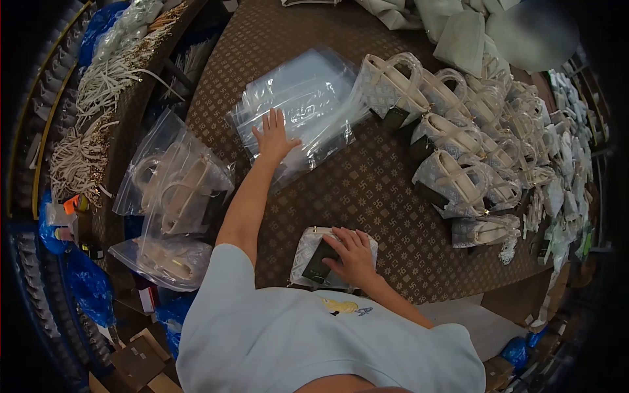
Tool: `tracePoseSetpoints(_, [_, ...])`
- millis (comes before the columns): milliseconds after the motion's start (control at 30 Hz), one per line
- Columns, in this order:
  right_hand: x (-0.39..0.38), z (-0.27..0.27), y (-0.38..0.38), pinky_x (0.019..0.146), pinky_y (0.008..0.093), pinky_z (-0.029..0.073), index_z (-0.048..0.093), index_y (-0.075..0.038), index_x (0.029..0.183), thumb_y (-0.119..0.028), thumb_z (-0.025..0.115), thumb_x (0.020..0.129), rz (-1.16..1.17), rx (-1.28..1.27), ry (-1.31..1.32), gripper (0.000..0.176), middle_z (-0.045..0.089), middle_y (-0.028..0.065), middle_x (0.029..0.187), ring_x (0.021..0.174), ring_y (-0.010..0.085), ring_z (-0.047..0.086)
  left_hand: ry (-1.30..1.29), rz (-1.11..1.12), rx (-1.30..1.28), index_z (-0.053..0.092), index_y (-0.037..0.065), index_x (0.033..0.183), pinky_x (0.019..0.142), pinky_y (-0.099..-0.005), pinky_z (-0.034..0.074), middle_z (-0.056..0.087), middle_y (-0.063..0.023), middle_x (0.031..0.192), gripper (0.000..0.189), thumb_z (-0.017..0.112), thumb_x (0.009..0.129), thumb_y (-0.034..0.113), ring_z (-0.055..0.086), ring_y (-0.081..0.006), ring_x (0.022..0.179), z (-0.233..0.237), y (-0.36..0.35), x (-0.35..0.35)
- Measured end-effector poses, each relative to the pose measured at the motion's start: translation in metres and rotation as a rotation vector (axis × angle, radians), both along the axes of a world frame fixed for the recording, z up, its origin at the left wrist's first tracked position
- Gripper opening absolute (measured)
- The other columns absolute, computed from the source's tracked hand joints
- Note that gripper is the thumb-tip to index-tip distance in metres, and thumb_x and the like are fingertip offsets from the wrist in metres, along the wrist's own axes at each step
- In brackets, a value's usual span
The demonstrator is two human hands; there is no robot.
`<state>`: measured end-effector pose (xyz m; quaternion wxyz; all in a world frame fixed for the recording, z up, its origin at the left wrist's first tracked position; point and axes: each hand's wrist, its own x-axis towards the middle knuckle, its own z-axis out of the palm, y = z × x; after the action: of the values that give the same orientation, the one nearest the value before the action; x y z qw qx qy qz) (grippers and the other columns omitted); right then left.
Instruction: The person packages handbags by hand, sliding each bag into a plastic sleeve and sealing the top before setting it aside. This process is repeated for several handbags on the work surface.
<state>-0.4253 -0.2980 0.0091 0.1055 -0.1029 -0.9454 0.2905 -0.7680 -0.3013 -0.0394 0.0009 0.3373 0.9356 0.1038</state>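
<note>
A person's left hand (pixel 274 139), fingers spread, lies over clear plastic bags (pixel 311 101) on a brown table (pixel 380 180), seemingly touching them. The right hand (pixel 354 257), fingers slightly parted, rests on a handbag (pixel 304 251) at the near edge.

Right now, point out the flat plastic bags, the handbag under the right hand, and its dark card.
Flat plastic bags (pixel 309 108): head view, middle of pile.
Handbag (pixel 304 249): head view, patterned left side.
Dark card (pixel 319 262): head view, front face.
</note>
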Motion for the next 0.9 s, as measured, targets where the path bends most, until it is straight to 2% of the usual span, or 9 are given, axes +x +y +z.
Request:
tracePoseSetpoints(233, [-0.001,0.001,0.001,0.098,0.0467,0.033,0.053,-0.017,0.122,-0.029,0.073,0.07,-0.011,-0.013,0.027,0.057,0.051,0.0073,0.124,0.116,0.0263,0.048,-0.015,-0.147,-0.213,0.068,0.019,0.099,0.101,-0.0597,0.023,0.064,-0.0048,0.1,0.028,0.061,0.08,0.038,0.058,-0.0258,0.101,-0.029,0.016,-0.04])
tracePoseSetpoints(333, [0.0,0.0,0.0,0.098,0.0469,0.033,0.053,-0.017,0.122,-0.03,0.072,0.072,-0.011,-0.025,0.027,0.055,0.051,0.008,0.124,0.116,0.0268,0.047,-0.108,-0.082,-0.081,0.071,0.016,0.086,0.096,-0.0526,0.033,0.066,-0.005,0.094,0.024,0.056,0.083,0.034,0.06,-0.0258,0.096,-0.012,0.012,-0.042])
tracePoseSetpoints(467, [-0.001,0.008,0.009,0.101,0.045,0.032,0.051,-0.015,0.124,-0.029,0.069,0.077,0.003,-0.109,-0.011,0.053,0.05,0.0089,0.126,0.117,0.0277,0.046,-0.456,0.011,0.516,0.069,0.008,0.085,0.087,-0.0404,0.043,0.066,-0.0088,0.092,0.019,0.059,0.082,0.023,0.06,-0.0268,0.093,0.05,-0.005,-0.028])
tracePoseSetpoints(500, [-0.004,0.008,0.014,0.101,0.0423,0.033,0.049,-0.012,0.126,-0.029,0.067,0.08,-0.064,-0.39,0.042,0.052,0.049,0.0094,0.127,0.117,0.0267,0.047,-0.541,-0.057,0.748,0.069,0.006,0.084,0.084,-0.0372,0.044,0.065,-0.0096,0.092,0.016,0.06,0.081,0.019,0.06,-0.0269,0.092,0.07,-0.012,-0.018])
tracePoseSetpoints(600, [-0.022,0.033,0.026,0.1,0.0344,0.036,0.043,-0.005,0.131,-0.026,0.059,0.09,-0.254,-1.242,0.178,0.049,0.047,0.0109,0.131,0.117,0.0224,0.047,-0.468,-0.311,0.763,0.067,0.005,0.082,0.087,-0.0372,0.042,0.064,-0.0076,0.1,0.009,0.064,0.077,0.013,0.059,-0.026,0.096,0.139,-0.042,0.055])
tracePoseSetpoints(667, [-0.035,0.055,0.031,0.091,0.0306,0.044,0.048,-0.004,0.126,-0.024,0.056,0.092,-0.31,-1.403,0.27,0.04,0.055,0.0105,0.122,0.109,0.0184,0.054,-0.448,-0.414,0.708,0.068,0.007,0.081,0.092,-0.039,0.04,0.063,-0.0054,0.104,0.008,0.065,0.077,0.013,0.058,-0.0259,0.099,0.149,-0.064,0.105])
tracePoseSetpoints(733, [-0.034,0.057,0.029,0.085,0.0298,0.047,0.053,-0.004,0.12,-0.024,0.055,0.092,-0.392,-1.454,0.194,0.035,0.059,0.009,0.114,0.102,0.0173,0.058,-0.081,-0.529,0.53,0.068,0.011,0.08,0.102,-0.0428,0.03,0.063,-0.0008,0.11,0.006,0.068,0.077,0.016,0.053,-0.0227,0.111,0.151,-0.077,0.147])
tracePoseSetpoints(800, [-0.025,0.053,0.025,0.07,0.027,0.051,0.062,-0.006,0.103,-0.025,0.057,0.091,-0.467,-1.476,0.156,0.023,0.066,0.0045,0.095,0.085,0.0143,0.064,-0.149,-0.538,0.522,0.068,0.013,0.08,0.104,-0.0448,0.025,0.062,0.0006,0.112,0.005,0.069,0.075,0.016,0.051,-0.0232,0.114,0.14,-0.093,0.174])
tracePoseSetpoints(900, [-0.002,0.045,0.015,0.069,0.0274,0.052,0.063,-0.006,0.099,-0.025,0.059,0.09,-0.544,-1.633,0.113,0.021,0.066,0.0051,0.095,0.083,0.0147,0.064,-0.232,-0.509,0.523,0.068,0.014,0.08,0.108,-0.047,0.018,0.061,0.0019,0.114,0.006,0.069,0.075,0.014,0.048,-0.0235,0.119,0.123,-0.109,0.192])
